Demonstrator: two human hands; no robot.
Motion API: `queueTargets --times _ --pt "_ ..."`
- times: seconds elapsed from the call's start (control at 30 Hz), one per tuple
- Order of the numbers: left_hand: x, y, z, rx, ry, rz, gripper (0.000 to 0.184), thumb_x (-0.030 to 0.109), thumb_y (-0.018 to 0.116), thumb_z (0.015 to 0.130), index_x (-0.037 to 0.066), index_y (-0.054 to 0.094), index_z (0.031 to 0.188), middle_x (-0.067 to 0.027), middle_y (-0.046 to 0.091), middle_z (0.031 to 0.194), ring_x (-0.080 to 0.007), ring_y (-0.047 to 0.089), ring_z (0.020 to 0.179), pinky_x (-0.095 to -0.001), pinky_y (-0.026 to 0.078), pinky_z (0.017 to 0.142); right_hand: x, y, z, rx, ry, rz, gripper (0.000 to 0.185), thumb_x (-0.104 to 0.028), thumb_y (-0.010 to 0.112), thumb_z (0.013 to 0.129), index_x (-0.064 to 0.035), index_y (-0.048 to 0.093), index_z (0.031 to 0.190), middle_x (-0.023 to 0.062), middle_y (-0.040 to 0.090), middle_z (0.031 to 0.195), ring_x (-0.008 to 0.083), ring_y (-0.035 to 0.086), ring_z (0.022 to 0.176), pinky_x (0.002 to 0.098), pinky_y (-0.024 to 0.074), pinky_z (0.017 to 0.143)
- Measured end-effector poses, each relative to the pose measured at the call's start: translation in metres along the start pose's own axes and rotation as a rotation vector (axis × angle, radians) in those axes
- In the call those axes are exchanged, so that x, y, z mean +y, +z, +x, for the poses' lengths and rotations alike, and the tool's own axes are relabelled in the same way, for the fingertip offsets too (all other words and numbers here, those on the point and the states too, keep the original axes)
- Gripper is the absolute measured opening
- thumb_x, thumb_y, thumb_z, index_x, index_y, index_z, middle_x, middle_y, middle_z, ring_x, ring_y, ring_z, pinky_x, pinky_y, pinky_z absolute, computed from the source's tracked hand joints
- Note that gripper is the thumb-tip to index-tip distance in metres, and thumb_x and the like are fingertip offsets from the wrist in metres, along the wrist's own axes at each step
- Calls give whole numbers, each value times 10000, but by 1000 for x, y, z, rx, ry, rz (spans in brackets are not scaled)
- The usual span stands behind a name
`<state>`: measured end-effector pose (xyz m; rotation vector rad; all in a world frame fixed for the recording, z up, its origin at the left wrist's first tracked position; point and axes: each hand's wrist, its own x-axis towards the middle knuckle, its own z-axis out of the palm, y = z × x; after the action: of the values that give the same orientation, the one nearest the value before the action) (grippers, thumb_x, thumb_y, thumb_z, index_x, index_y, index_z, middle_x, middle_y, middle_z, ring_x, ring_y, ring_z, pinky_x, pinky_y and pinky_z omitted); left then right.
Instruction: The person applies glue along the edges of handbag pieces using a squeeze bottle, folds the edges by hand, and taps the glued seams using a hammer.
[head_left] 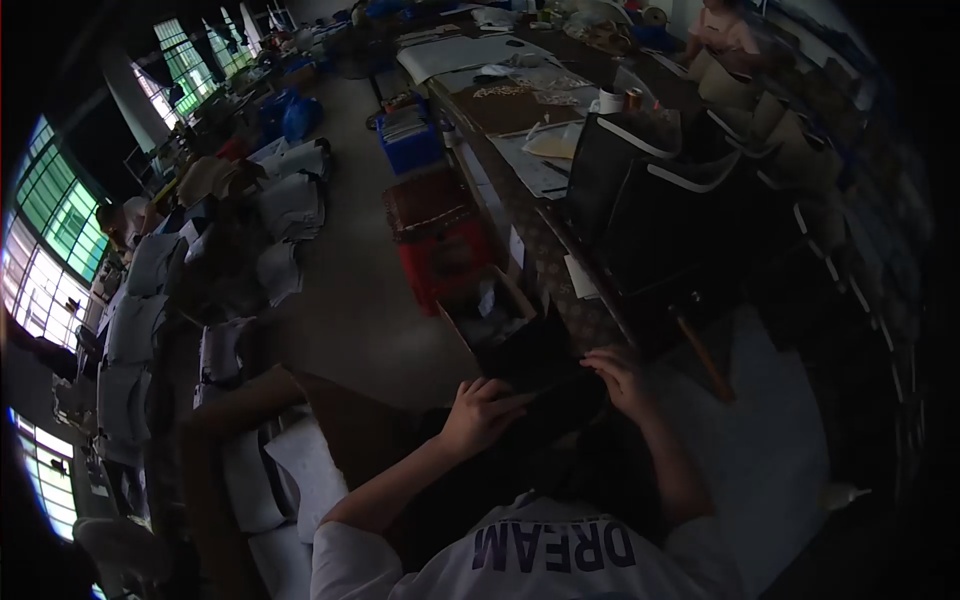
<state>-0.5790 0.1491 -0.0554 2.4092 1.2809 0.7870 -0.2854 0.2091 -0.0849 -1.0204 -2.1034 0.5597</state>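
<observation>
A dark, soft-looking piece of black material (562,402) lies across my lap between my hands; its shape is hard to make out in the dim light. My left hand (484,412) holds its left edge with bent fingers. At its upper right edge, my right hand (616,380) has its fingers curled over the material. Just beyond my hands stands an open box (495,325) with pale scraps inside. To the right of my right hand lies a hammer with a wooden handle (706,362) on a dark surface.
A red plastic stool (440,262) and a blue crate (412,148) stand ahead on the floor. Large black panels with white edges (640,205) stand on the long worktable (470,105). A cardboard box (360,430) is at my left. Stacked pale pieces (140,325) line the left. Another person (722,40) is far right.
</observation>
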Motion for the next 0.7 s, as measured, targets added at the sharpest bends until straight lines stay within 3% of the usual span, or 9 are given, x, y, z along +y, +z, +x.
queueTargets --times 0.13,0.23,0.27,0.4,0.53,0.7 --pt "2 12 30 -20 78 -39 329 234 735 813 194 706 1138 -35 601 948 -222 596 866 -368 489 774 -25 -11 -5 336 147 296 268 -26 539 956 -57 606 1214 103 633 1189 225 597 1107 337 504 885" --pt "10 23 53 -9 149 -55 349 206 735 812 171 696 1157 -58 601 941 -250 610 843 -373 517 752 -14 -46 -11 585 149 119 268 -31 515 972 -48 590 1228 119 628 1209 219 597 1115 328 501 876" --pt "14 26 62 -7 178 -55 356 193 735 812 162 692 1164 -66 600 941 -261 615 835 -376 525 747 -1 -60 -13 626 137 -89 283 -32 539 955 -54 572 1235 121 636 1160 256 609 1075 352 509 860" --pt "25 40 88 -97 250 -13 343 212 718 827 167 684 1165 -67 591 932 -248 637 813 -361 541 690 44 -70 -21 614 441 -450 362 -125 668 885 -59 550 1221 121 613 1067 314 592 987 423 509 847" --pt "32 55 101 -166 281 92 389 244 690 850 188 638 1231 -59 574 939 -227 658 791 -334 552 639 55 -74 -16 429 612 -568 366 -228 706 872 -74 576 1176 123 561 1116 299 548 1069 418 493 881" --pt "36 59 109 -247 251 185 431 271 644 893 207 569 1313 -70 579 1002 -245 678 800 -342 554 624 66 -81 -18 407 605 -599 275 -256 694 879 -73 637 1076 106 583 1058 294 594 972 418 501 852"
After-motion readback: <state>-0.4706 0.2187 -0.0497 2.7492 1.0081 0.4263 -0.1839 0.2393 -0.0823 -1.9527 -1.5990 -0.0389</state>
